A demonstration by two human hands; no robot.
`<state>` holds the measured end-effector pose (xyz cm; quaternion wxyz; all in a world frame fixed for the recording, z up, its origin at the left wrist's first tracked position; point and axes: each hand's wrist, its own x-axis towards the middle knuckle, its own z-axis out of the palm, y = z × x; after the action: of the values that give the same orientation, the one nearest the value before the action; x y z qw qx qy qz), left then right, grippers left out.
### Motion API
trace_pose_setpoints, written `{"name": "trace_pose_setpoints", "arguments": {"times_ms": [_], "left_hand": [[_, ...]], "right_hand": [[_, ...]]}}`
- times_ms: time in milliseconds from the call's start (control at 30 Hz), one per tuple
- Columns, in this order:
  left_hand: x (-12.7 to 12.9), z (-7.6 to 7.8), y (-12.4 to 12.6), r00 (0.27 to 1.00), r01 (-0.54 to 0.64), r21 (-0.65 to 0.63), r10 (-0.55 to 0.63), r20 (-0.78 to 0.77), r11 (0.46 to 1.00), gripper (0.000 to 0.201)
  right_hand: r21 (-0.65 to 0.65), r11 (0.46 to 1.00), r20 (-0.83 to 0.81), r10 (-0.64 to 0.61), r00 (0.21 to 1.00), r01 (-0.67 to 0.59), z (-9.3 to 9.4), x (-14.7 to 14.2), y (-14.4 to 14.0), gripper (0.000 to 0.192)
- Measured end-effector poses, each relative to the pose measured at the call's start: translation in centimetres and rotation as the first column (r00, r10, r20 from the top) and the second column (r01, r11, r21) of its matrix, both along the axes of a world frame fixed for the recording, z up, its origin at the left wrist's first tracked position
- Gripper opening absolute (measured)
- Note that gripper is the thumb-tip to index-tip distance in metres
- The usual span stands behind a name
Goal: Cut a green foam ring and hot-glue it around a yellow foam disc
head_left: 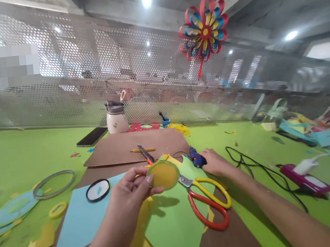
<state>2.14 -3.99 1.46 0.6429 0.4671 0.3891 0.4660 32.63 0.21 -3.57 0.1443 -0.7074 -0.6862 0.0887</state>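
Note:
My left hand (pixel 136 189) pinches a round yellow paper disc (pixel 165 175) with a thin green rim, held up above the sheets. My right hand (pixel 214 162) is closed at the blue glue gun (pixel 197 157); its fingers are partly hidden. Scissors (pixel 205 201) with one yellow and one red handle lie on the light green paper (pixel 176 232), their blades partly behind the disc. A box cutter (pixel 146 155) and a yellow pencil (pixel 150 149) rest on brown card (pixel 119 142) beyond my left hand.
To the left lie a black ring (pixel 87 193), a grey ring (pixel 73 180), blue paper flower shapes (pixel 13 212) and yellow scraps (pixel 39 244). A bottle (pixel 116 120) and phone (pixel 92 136) stand far back. A black cable (pixel 272 179) and purple power strip (pixel 309 181) lie right.

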Motion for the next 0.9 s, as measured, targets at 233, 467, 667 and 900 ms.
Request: {"name": "trace_pose_setpoints", "arguments": {"times_ms": [233, 467, 667, 900], "left_hand": [[-0.1, 0.4, -0.3, 0.998, -0.055, 0.042, 0.055, 0.007, 0.998, 0.020], [-0.1, -0.1, -0.1, 0.990, -0.022, -0.020, 0.025, 0.137, 1.000, 0.018], [-0.1, -0.3, 0.1, 0.993, -0.012, -0.028, 0.016, 0.116, 1.000, 0.015], [0.6, -0.6, -0.1, 0.996, -0.061, 0.086, 0.066, -0.059, 0.994, 0.016]], "right_hand": [[0.048, 0.996, -0.087, -0.067, 0.994, 0.071, -0.6, 0.4, 0.2, 0.026], [0.117, 0.979, -0.503, -0.085, 0.860, 0.165, 1.3, 2.6, -0.6, 0.025], [0.306, 0.952, -0.761, 0.224, 0.609, 0.031, 5.6, 0.5, -4.6, 0.024], [0.115, 0.936, -0.786, 0.290, 0.546, -0.332, 8.0, -4.8, -9.8, 0.022]]}}
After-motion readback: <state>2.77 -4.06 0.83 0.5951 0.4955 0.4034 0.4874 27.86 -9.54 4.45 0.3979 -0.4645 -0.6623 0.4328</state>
